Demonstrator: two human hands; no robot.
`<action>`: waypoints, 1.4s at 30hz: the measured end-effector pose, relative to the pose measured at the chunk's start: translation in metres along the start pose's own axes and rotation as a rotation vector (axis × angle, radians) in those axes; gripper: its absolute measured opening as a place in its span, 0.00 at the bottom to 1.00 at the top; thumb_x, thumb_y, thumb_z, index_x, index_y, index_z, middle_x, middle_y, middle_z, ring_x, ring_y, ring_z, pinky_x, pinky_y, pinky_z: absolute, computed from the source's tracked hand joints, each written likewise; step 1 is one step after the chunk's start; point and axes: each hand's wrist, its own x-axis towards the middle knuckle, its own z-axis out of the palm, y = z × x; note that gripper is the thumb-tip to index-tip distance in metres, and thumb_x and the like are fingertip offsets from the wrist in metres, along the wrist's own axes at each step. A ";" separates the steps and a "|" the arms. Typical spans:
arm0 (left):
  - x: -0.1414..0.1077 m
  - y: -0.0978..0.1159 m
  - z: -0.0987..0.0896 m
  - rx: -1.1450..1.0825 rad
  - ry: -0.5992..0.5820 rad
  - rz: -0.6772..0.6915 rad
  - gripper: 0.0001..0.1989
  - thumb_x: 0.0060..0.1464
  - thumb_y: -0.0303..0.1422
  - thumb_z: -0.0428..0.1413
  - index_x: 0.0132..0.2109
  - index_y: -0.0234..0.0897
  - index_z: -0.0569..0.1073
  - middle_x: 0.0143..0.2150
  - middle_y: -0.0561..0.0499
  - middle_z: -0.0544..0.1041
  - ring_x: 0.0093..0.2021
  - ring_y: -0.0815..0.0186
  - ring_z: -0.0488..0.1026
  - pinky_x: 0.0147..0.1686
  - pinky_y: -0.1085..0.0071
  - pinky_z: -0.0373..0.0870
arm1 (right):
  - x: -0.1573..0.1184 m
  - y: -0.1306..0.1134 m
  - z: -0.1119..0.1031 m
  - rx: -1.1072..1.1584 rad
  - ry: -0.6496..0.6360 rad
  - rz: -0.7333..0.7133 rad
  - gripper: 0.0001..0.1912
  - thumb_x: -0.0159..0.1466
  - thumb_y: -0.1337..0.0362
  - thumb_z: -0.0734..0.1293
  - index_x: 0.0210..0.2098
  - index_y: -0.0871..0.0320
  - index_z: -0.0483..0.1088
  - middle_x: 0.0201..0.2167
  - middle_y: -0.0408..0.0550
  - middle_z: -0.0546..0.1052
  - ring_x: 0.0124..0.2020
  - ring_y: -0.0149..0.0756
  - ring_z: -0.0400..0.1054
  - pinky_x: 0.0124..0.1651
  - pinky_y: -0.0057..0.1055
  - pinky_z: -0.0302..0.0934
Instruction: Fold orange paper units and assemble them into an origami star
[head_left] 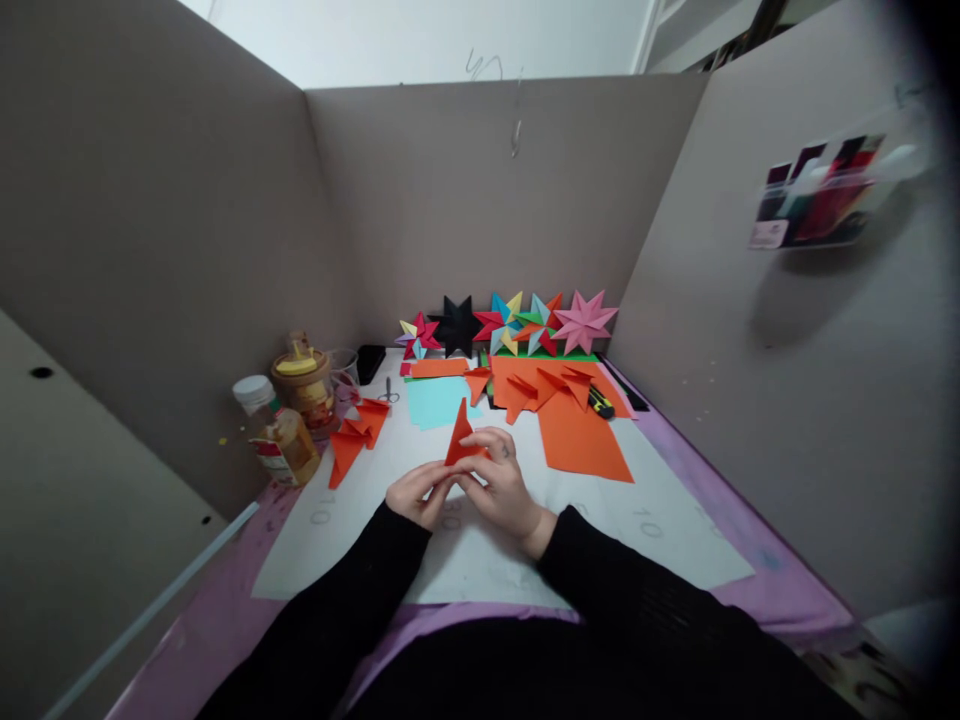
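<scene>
A folded orange paper piece (460,436), pointed at the top, is held up over the white sheet in the middle. My left hand (421,492) pinches its lower left edge. My right hand (501,478) grips it from the right, its fingers lying partly over the paper and hiding its lower right part. The thumbs of both hands are close together at the bottom edge. To the left lie several folded orange pieces (358,436) of similar shape. More folded orange pieces (553,386) rest on flat orange sheets (585,446) behind my right hand.
Several coloured paper stars (585,322) lean on the back panel. Light blue sheets (435,402), small scissors (388,390) and a yellow-black cutter (601,402) lie on the white sheet (495,570). A glue bottle (276,432), a pot (304,388) and a clear cup (343,368) stand left.
</scene>
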 end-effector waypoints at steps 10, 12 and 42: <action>0.003 -0.008 -0.005 0.007 -0.127 0.058 0.09 0.54 0.26 0.51 0.41 0.36 0.74 0.37 0.46 0.78 0.36 0.67 0.76 0.37 0.71 0.74 | -0.003 0.005 0.004 -0.070 -0.016 -0.048 0.02 0.57 0.67 0.66 0.31 0.54 0.71 0.40 0.48 0.70 0.48 0.42 0.59 0.52 0.45 0.53; 0.005 -0.005 -0.005 0.005 -0.142 0.034 0.08 0.54 0.27 0.51 0.39 0.36 0.74 0.36 0.46 0.78 0.36 0.67 0.75 0.36 0.71 0.73 | -0.003 0.006 0.005 -0.061 -0.025 -0.034 0.02 0.57 0.67 0.65 0.31 0.54 0.70 0.39 0.47 0.70 0.46 0.42 0.60 0.51 0.44 0.53; 0.004 0.002 0.000 -0.334 0.082 -0.552 0.11 0.45 0.35 0.60 0.36 0.34 0.73 0.27 0.50 0.79 0.27 0.67 0.76 0.29 0.74 0.74 | -0.001 0.010 0.011 0.364 0.118 0.414 0.18 0.55 0.66 0.67 0.43 0.54 0.59 0.54 0.55 0.61 0.52 0.42 0.62 0.52 0.44 0.59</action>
